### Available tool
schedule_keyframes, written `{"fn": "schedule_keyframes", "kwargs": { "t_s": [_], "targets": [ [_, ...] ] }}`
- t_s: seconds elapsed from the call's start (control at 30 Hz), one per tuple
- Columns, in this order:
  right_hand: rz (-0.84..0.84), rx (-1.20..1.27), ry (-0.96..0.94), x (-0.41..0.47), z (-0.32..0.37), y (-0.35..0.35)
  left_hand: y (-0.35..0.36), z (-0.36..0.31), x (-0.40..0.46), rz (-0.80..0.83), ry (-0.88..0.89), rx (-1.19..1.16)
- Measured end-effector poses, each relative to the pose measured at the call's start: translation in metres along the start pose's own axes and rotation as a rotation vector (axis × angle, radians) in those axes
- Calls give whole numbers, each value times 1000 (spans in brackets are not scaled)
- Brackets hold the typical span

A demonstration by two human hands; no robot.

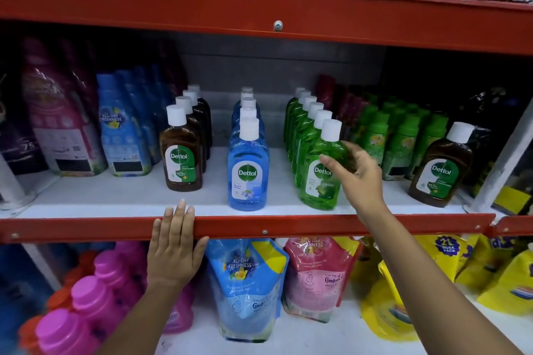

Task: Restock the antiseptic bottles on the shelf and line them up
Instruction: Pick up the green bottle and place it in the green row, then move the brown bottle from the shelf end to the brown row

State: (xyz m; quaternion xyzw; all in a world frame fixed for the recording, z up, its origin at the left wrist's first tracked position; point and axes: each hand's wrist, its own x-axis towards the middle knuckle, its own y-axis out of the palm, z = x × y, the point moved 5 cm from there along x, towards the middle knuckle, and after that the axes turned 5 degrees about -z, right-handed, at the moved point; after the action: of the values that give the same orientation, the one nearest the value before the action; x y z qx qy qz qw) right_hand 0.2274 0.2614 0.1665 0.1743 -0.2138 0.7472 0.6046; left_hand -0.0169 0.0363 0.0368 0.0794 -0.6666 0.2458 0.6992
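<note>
Three rows of white-capped Dettol antiseptic bottles run front to back on the white middle shelf (115,196): brown (181,164) on the left, blue (248,179) in the centre, green (317,187) on the right. My right hand (360,179) grips the right shoulder of the front green bottle, thumb on its label; the bottle stands upright on the shelf. A single brown Dettol bottle (439,173) stands apart at the far right. My left hand (174,251) lies flat on the shelf's red front edge (288,225), below the brown row, holding nothing.
Purple and blue refill pouches (121,130) crowd the left of the shelf; small green bottles (401,141) stand between the green row and the lone brown one. Wide gaps separate the three rows. Pink bottles (95,297) and pouches (248,282) fill the shelf below.
</note>
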Motion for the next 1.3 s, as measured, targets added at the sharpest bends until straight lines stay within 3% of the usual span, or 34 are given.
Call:
{"fn": "schedule_keyframes", "kwargs": {
  "t_s": [0.3, 0.6, 0.77, 1.07, 1.3],
  "targets": [
    [27, -59, -19, -18, 1, -12, -2, -1, 2, 38, -33, 19],
    [-90, -773, -222, -65, -42, -88, -4, -2, 1, 44, -25, 29],
    [-158, -946, -204, -62, -65, -136, -5, -4, 2, 52, -32, 44],
    [-153, -712, -37, -2, -76, -183, -8, -5, 5, 95, -57, 56],
    [-308, -459, 49, 36, -80, -196, -7, -5, 5, 119, -69, 87]
  ]
}}
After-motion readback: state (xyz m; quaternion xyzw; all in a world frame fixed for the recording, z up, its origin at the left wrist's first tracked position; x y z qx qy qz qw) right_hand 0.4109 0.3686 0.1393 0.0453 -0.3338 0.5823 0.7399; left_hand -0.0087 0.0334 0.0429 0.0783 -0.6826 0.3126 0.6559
